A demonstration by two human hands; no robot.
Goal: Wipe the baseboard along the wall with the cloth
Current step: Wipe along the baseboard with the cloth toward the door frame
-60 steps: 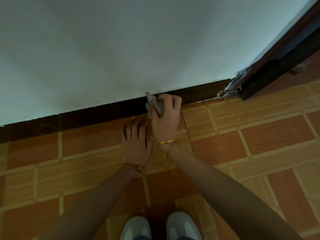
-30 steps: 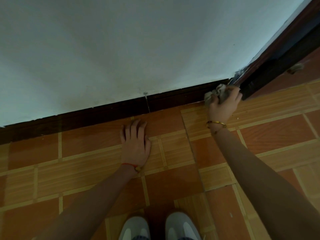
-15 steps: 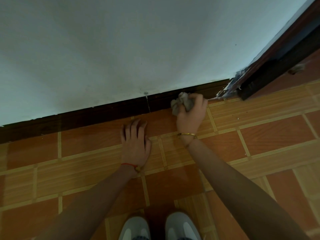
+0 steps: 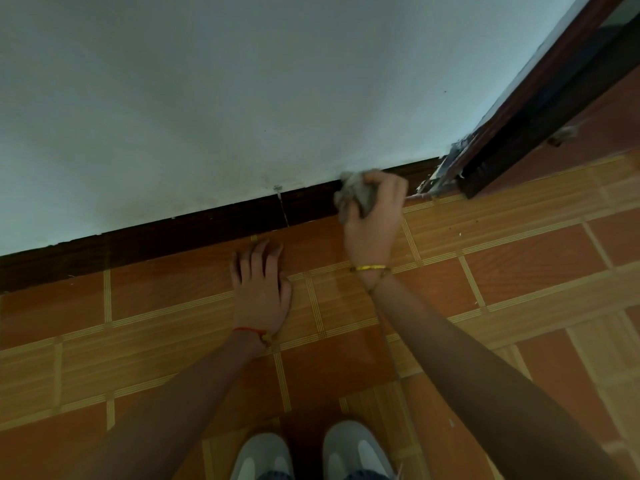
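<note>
Tiled floor (image 4: 519, 265) meets a pale wall (image 4: 242, 81), with one dark baseboard (image 4: 173, 233) running between them. Your right hand (image 4: 374, 220) grips the single grey cloth (image 4: 356, 195), bunched and pressed onto the baseboard near the door frame (image 4: 540, 109) at far right. Your left hand (image 4: 259, 289) lies flat on the floor, fingers spread, holding nothing. Progress: can't tell cleaned from uncleaned; I'd guess the long run to the left is still to do. Count: two hands, one cloth, two shoes (image 4: 263, 455).
</note>
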